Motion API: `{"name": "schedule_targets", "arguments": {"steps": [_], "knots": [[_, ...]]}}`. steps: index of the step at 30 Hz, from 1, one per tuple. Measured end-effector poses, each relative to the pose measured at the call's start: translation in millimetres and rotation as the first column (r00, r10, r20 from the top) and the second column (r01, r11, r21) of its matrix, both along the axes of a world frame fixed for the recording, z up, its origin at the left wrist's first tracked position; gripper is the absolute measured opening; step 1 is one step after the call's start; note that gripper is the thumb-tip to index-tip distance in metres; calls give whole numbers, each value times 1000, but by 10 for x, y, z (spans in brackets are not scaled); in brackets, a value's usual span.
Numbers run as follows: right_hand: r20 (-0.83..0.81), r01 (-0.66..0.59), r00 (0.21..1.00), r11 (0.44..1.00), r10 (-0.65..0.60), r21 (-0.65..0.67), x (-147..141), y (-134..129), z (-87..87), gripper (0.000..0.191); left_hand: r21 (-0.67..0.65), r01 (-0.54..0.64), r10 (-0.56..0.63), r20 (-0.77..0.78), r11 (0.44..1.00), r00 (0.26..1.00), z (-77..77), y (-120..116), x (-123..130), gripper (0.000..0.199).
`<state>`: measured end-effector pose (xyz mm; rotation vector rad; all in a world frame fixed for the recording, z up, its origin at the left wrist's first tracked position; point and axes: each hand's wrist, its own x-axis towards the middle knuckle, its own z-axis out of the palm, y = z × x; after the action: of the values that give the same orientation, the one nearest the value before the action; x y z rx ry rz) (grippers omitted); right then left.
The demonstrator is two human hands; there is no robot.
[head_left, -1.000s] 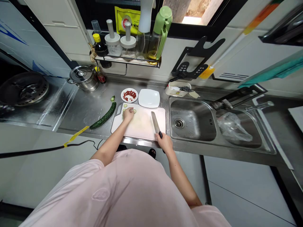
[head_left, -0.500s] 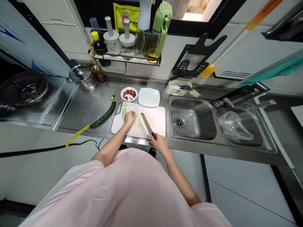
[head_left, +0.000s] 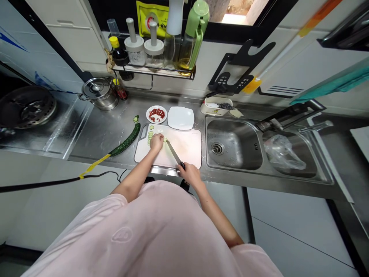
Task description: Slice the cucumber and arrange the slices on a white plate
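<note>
A white cutting board (head_left: 187,148) lies on the steel counter in front of me. My left hand (head_left: 156,142) presses down on cucumber slices (head_left: 150,137) at the board's left part. My right hand (head_left: 189,175) grips the black handle of a knife (head_left: 173,153), its blade angled up and left with the tip beside my left hand's fingers. A whole green cucumber (head_left: 126,141) lies on the counter left of the board, with a cut end piece (head_left: 135,119) behind it.
A small plate of red chilli pieces (head_left: 156,114) and an empty white plate (head_left: 180,117) stand behind the board. A sink (head_left: 233,144) lies to the right, a steel pot (head_left: 98,92) at the back left, and a bottle rack (head_left: 152,69) on the wall.
My right hand has swung the knife leftward across the board, from its right edge to beside my left hand. My left hand stayed on the slices.
</note>
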<state>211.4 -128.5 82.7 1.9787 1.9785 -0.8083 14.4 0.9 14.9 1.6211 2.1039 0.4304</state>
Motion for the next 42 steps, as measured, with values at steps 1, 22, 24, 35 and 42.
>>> {"name": "schedule_targets", "arguments": {"steps": [1,22,24,35,42], "knots": [[4,2,1000,1000,-2,-4,-1,2,6,50,-3,-1,1,3,1000,1000,4,0,1,23],[33,-58,998,997,60,-44,-93,72,83,44,-34,2,-1,15,999,1000,26,10,1,19],[27,-62,998,997,63,-47,-91,85,82,43,-36,-3,3,12,999,1000,24,7,6,19],[25,-73,997,997,74,-37,-154,181,99,41,-18,-11,11,2,1000,1000,-15,3,7,18],[27,-58,998,997,60,-52,-209,239,105,41,-16,0,0,5,1000,1000,-16,-5,9,17]]}}
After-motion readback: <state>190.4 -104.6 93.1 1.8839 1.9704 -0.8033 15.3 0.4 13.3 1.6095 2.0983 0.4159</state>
